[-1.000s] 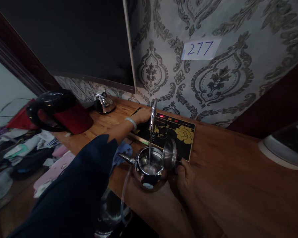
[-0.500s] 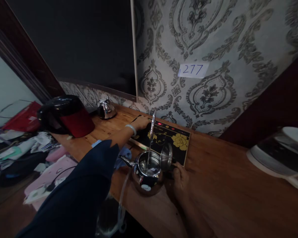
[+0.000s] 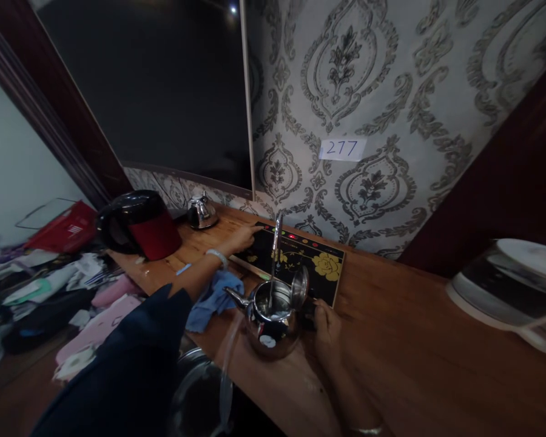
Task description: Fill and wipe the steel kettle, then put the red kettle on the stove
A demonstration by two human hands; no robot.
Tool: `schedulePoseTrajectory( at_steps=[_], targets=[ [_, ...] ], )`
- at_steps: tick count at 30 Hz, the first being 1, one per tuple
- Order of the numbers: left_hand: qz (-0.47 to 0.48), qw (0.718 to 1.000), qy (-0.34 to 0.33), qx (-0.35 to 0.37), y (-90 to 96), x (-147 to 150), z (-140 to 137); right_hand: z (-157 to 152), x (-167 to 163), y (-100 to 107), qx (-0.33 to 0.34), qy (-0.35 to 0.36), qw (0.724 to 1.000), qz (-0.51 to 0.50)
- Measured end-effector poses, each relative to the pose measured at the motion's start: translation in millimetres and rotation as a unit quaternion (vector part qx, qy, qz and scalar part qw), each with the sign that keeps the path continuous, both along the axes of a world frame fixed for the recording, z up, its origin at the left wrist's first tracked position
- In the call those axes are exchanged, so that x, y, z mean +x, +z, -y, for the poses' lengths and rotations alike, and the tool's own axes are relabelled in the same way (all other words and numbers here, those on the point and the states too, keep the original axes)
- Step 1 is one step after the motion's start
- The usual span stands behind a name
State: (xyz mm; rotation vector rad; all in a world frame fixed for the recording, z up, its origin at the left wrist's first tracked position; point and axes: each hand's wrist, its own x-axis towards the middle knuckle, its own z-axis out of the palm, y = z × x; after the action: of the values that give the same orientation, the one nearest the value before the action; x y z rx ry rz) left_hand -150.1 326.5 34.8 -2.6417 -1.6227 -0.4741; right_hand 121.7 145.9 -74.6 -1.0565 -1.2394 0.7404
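Observation:
My left hand [image 3: 244, 239] reaches to the back left corner of a black tea stove panel [image 3: 295, 261] printed with gold flowers. Its index finger points out at the row of lit buttons, the other fingers folded, nothing held. My right hand [image 3: 327, 328] is wrapped round the dark handle of a shiny steel kettle [image 3: 273, 337], which stands upright at the panel's front edge with its lid [image 3: 299, 287] tipped up. A curved metal spout [image 3: 277, 243] rises from the panel, and a thin stream of water seems to run from it into the kettle.
Left of the panel are a blue cloth [image 3: 213, 300], a small steel kettle [image 3: 202, 212] and a red-and-black electric kettle [image 3: 157, 233]. A clear jug [image 3: 505, 291] stands right. A clear hose [image 3: 226, 394] hangs over the table edge. Clothes [image 3: 50, 291] lie heaped at left.
My left hand has drawn back leftward across the panel, its index finger now at the left end of the buttons. The right hand stays on the kettle handle. The view has shifted slightly.

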Motion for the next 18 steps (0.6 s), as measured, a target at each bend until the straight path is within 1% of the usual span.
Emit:
schedulePoseTrajectory(
  at_steps=[3,6,11,13,15,18],
  targets=[
    [0.043,0.998,0.032,-0.017,1.1,-14,19,1,-3,4,-0.048,0.008,0.997,-0.057],
    [0.112,0.992,0.059,-0.025,-1.4,-25,40,3,-6,13,-0.075,0.015,0.992,-0.101],
    [0.223,0.969,0.094,-0.037,-14.2,-37,85,5,-8,23,-0.082,0.011,0.991,-0.109],
    [0.254,0.96,0.11,-0.038,-20.6,-39,105,5,-7,24,-0.087,0.01,0.99,-0.109],
    [0.28,0.953,0.113,-0.041,-26.5,-38,123,5,-5,25,-0.093,0.013,0.989,-0.112],
    [0.305,0.944,0.123,-0.04,-32.9,-34,146,5,-4,24,-0.098,0.017,0.988,-0.119]
  ],
)
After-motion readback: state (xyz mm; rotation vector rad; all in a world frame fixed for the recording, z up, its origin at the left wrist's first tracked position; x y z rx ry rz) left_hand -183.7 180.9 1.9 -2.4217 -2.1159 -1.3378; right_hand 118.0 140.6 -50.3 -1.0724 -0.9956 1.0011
